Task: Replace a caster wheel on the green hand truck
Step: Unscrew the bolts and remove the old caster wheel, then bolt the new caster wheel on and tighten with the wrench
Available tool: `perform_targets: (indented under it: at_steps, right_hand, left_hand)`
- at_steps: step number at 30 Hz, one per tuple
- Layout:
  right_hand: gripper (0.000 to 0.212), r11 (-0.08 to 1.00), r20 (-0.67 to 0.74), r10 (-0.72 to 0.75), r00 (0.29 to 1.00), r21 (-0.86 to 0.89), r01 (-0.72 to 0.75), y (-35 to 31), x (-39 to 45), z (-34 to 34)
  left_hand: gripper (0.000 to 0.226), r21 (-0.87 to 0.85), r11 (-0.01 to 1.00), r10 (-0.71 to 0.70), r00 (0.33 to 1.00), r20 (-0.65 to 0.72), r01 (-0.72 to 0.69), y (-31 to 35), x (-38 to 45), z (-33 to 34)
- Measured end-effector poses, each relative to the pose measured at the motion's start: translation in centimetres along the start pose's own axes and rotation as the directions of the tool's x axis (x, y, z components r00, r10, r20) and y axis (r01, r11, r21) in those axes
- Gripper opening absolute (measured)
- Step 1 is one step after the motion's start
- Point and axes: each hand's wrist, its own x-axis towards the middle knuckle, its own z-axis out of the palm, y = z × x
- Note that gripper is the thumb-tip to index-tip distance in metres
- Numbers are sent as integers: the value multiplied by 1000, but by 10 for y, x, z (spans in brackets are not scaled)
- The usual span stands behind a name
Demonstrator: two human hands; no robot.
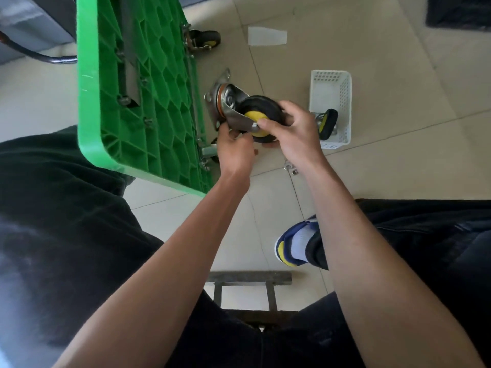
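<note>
A green hand truck [138, 88] is standing on its edge on the tiled floor. Just beside it, both hands are gripping a loose caster wheel [247, 112]: left hand [235, 147] pinching its metal bracket, right hand [293, 131] curling around the black tyre.

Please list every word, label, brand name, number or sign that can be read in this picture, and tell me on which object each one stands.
None can be read in this view.
Green hand truck: ribbed underside, no lettering visible.
Caster wheel held by the left hand and right hand: no marking legible.
White basket: no label visible.
Pale sheet on the floor: blank or too blurred.
</note>
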Motion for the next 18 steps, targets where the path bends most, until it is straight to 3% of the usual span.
perform_targets:
  at_steps: [4,11,18]
  right_hand:
    - [23,998,-70,61,996,25,-59,22,-13,-34]
    - [26,984,-216,178,960,42,-173,66,-34,-85]
    - [31,976,-391,205,898,17,-215,106,-48,-114]
  left_hand:
    - [27,63,996,-65,996,68,61,-26,-5,31]
    - [29,185,949,-291,935,203,255,-71,-5,76]
    - [28,325,899,-385,882,272,292,-108,-10,108]
